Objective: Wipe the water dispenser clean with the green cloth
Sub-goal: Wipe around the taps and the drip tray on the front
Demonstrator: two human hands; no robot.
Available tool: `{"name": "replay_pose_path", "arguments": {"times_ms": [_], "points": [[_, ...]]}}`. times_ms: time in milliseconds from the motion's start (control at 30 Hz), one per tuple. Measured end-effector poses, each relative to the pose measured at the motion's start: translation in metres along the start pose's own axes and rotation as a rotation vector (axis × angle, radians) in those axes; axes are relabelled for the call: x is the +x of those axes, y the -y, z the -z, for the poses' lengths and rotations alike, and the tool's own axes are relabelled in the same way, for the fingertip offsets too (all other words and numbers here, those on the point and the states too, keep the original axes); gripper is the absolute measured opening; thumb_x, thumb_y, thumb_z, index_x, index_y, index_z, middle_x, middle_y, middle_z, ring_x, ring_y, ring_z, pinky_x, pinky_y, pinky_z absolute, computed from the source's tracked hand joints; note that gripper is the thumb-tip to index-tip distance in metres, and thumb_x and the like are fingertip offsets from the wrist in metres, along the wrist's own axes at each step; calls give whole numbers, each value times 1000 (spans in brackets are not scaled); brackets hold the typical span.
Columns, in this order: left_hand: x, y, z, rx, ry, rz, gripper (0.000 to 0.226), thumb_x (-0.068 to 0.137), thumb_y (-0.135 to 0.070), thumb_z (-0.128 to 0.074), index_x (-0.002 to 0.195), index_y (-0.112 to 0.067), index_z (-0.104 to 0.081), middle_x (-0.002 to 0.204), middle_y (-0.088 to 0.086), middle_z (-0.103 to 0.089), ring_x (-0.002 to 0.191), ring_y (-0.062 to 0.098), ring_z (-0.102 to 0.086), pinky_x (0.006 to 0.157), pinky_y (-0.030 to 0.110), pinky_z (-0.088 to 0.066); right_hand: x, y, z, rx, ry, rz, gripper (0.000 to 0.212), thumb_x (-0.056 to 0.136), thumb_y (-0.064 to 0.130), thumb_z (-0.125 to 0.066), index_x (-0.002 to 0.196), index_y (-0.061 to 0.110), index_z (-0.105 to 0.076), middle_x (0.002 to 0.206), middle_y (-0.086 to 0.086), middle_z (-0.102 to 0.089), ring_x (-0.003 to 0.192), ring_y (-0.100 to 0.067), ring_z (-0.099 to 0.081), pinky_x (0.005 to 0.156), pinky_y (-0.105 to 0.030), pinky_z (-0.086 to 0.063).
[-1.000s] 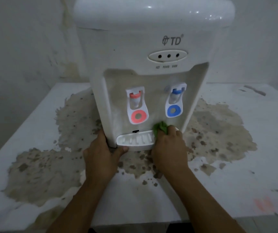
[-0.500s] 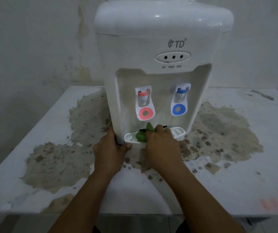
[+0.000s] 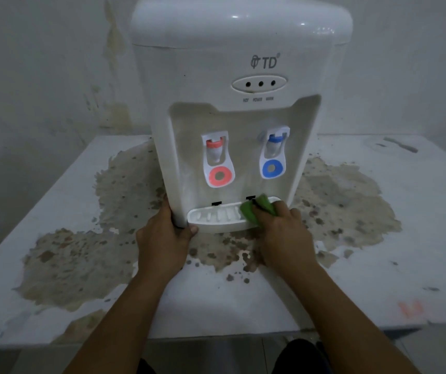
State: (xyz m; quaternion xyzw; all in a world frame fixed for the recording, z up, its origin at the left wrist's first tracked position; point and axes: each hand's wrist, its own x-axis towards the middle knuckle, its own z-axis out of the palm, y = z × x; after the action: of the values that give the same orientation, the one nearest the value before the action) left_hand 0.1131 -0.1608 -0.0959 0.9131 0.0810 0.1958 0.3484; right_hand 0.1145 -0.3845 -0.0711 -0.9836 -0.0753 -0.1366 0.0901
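Note:
A white water dispenser (image 3: 216, 76) stands on a stained white table (image 3: 405, 211), with a red tap (image 3: 217, 160) and a blue tap (image 3: 273, 155) in its recess. Its white drip tray (image 3: 213, 215) juts out at the bottom. My left hand (image 3: 162, 238) grips the dispenser's lower left corner, thumb by the tray's left end. My right hand (image 3: 283, 233) holds the green cloth (image 3: 256, 210) bunched under its fingers and presses it on the right part of the tray. Most of the cloth is hidden by the fingers.
A wide brown patch of worn, peeling surface (image 3: 81, 252) spreads over the table around the dispenser. A stained wall (image 3: 54, 63) stands close behind. The table's front edge (image 3: 216, 336) lies near my body.
The cloth and my right hand slid left across the drip tray, then back to its right end. My left hand kept its hold on the corner. The camera view shifted slightly.

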Motion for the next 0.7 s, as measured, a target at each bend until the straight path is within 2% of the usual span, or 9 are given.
{"name": "replay_pose_path", "arguments": {"times_ms": [67, 133, 233, 400, 467, 533, 633, 700], "points": [[-1, 0, 0, -1, -1, 3, 66, 81, -42, -76, 137, -28, -45, 122, -3, -69, 110, 24, -65, 95, 46, -51, 6, -17, 4, -24, 0, -132, 61, 93, 21, -57, 147, 40, -36, 132, -3, -49, 114, -27, -47, 90, -39, -52], [0, -1, -1, -8, -5, 8, 65, 81, -42, -76, 136, -28, -46, 122, -4, -69, 110, 23, -65, 95, 45, -51, 11, -27, 3, -22, -28, -245, 55, 94, 20, -54, 144, 38, -40, 119, -5, -52, 108, -26, -48, 83, -37, -52], [-1, -2, -1, -21, -4, 18, 67, 80, -43, -77, 138, -29, -45, 122, -4, -69, 110, 22, -66, 96, 46, -51, 9, -13, -2, 7, -74, -289, 43, 94, 17, -49, 135, 28, -49, 108, -8, -55, 98, -27, -52, 77, -37, -52], [-2, -3, -1, -23, 0, 23, 71, 79, -45, -77, 140, -28, -44, 124, -2, -69, 111, 24, -65, 97, 50, -51, -9, 46, -12, 70, -100, -151, 37, 95, 16, -45, 131, 14, -51, 117, -12, -57, 95, -26, -58, 77, -34, -51], [-1, -2, -1, -21, 1, 26, 70, 78, -45, -76, 139, -27, -45, 122, -1, -69, 110, 25, -65, 96, 49, -50, -13, 70, -17, 86, -88, -73, 35, 89, 13, -52, 123, 11, -59, 108, -13, -59, 86, -26, -59, 64, -32, -50], [-1, -1, 0, -12, 11, 18, 65, 80, -47, -73, 136, -28, -46, 115, 0, -71, 105, 27, -66, 92, 44, -49, -16, 85, -20, 68, -58, 60, 33, 80, 12, -58, 112, 13, -66, 94, -11, -58, 75, -24, -57, 51, -30, -40], [-1, 0, 1, -8, 29, 18, 55, 84, -45, -65, 132, -25, -48, 103, 2, -71, 96, 31, -67, 84, 41, -47, -17, 81, -19, 45, -8, 221, 44, 77, 12, -60, 120, 20, -64, 94, -9, -55, 79, -26, -54, 55, -29, -33], [0, 0, 3, -9, 30, 5, 63, 82, -45, -71, 137, -25, -47, 112, 1, -71, 102, 28, -67, 86, 41, -49, -16, 65, -11, 58, -50, 158, 47, 80, 11, -59, 125, 25, -60, 98, -9, -56, 84, -27, -55, 59, -31, -38]]}}
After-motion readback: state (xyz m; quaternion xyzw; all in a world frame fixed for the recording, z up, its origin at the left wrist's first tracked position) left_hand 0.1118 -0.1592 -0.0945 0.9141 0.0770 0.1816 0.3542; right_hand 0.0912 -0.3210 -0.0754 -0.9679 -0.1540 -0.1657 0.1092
